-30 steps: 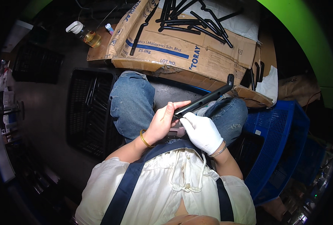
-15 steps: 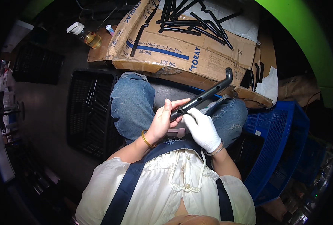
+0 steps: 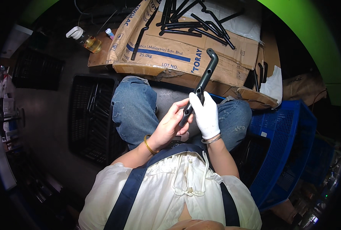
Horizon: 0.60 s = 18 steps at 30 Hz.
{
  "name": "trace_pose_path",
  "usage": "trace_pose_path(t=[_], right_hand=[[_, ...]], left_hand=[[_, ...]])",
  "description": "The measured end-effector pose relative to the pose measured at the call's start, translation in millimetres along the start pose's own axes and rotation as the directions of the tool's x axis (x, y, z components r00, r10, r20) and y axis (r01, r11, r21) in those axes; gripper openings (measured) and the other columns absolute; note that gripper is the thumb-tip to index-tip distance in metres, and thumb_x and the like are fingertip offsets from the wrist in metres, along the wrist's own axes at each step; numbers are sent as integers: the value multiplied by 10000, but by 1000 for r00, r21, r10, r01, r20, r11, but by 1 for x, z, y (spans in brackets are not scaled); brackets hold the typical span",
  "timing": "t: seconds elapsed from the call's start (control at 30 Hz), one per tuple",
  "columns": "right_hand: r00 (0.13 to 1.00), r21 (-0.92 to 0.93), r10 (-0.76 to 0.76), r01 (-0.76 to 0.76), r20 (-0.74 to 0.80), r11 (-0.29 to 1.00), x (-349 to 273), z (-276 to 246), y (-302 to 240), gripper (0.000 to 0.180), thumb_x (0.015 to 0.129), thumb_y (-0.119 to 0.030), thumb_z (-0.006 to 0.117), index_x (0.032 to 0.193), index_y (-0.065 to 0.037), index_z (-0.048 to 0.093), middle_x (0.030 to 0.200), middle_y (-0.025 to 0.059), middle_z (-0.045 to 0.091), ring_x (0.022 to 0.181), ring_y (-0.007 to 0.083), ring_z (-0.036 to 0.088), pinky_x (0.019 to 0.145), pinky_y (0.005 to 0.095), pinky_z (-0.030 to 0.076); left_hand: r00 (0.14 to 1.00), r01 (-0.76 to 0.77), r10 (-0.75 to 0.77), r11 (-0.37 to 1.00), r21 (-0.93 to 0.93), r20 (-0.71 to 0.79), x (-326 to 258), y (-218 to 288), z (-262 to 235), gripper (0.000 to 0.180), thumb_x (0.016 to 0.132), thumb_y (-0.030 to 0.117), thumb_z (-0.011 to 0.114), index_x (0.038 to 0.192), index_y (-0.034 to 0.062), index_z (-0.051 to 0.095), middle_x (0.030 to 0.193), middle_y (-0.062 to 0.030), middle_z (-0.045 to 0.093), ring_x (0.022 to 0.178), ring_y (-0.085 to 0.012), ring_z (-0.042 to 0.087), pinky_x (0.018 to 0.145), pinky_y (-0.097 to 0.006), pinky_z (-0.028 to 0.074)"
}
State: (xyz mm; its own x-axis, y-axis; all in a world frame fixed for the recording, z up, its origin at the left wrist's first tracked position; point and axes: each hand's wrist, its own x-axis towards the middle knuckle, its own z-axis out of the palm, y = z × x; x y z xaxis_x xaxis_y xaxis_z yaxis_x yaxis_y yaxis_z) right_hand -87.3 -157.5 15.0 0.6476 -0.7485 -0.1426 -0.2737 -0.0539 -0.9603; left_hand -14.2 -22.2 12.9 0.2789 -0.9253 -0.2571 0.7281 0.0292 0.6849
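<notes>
Between my two hands, above my lap, is a black bent bar (image 3: pixel 205 78) with holes along its side; its crooked end points up and away from me. My bare left hand (image 3: pixel 174 122), with a yellow bangle at the wrist, grips the lower end. Higher up, my right hand (image 3: pixel 206 115) in a white glove closes round the middle, thumb and fingers on either side. Beyond the bar lies a flattened cardboard box (image 3: pixel 159 61), and several more black bars (image 3: pixel 184 25) are heaped on its far part. A single bar (image 3: pixel 139 43) rests apart on its left side.
On the left stands a black crate (image 3: pixel 73 111) with several dark bars inside. Blue plastic crates (image 3: pixel 281 161) are at the right. A bottle of yellowish liquid (image 3: pixel 91 44) and a small tube (image 3: pixel 109 33) stand at the box's far left. A green frame (image 3: pixel 312 34) curves along the upper right.
The bar has swung more upright, its bent end moving left and away from me. My right hand has shifted upward along it; my left hand still holds the lower end.
</notes>
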Motion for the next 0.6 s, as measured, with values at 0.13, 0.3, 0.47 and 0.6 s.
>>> trace_pose_path(t=[0.13, 0.3, 0.47, 0.6], right_hand=[[993, 60, 102, -106, 63, 993, 1, -2, -16, 247, 912, -216, 690, 841, -18, 561, 618, 55, 591, 458, 107, 537, 461, 281, 407], [984, -15, 117, -116, 137, 993, -3, -4, -27, 180, 958, -187, 603, 921, -14, 571, 683, 82, 625, 545, 162, 618, 508, 310, 461], [969, -248, -197, 229, 148, 941, -27, -22, -19, 131, 962, -117, 513, 982, -45, 621, 935, 139, 649, 810, 310, 660, 649, 384, 513], [926, -416, -298, 371, 230, 830, -42, -21, -35, 116, 941, -164, 572, 956, -67, 634, 870, 125, 635, 737, 312, 662, 622, 387, 518]], left_hand=[[995, -23, 20, 999, 27, 101, -1, 1, -8, 572, 1042, 209, 426, 1542, 82, 181, 1111, -78, 470, 699, -93, 418, 620, -210, 372], [992, -96, 83, 984, 153, 93, -3, 0, -7, 651, 1018, 157, 440, 1565, 69, 99, 1164, -73, 464, 735, -96, 413, 676, -213, 381], [982, -184, 176, 969, 164, 64, -1, 3, -14, 696, 1007, 155, 450, 1573, 72, 54, 1195, -74, 470, 740, -96, 406, 691, -212, 383], [979, -200, 192, 962, 184, 64, -3, 5, -18, 699, 1003, 135, 436, 1574, 75, 38, 1242, -81, 476, 747, -96, 404, 700, -212, 383]])
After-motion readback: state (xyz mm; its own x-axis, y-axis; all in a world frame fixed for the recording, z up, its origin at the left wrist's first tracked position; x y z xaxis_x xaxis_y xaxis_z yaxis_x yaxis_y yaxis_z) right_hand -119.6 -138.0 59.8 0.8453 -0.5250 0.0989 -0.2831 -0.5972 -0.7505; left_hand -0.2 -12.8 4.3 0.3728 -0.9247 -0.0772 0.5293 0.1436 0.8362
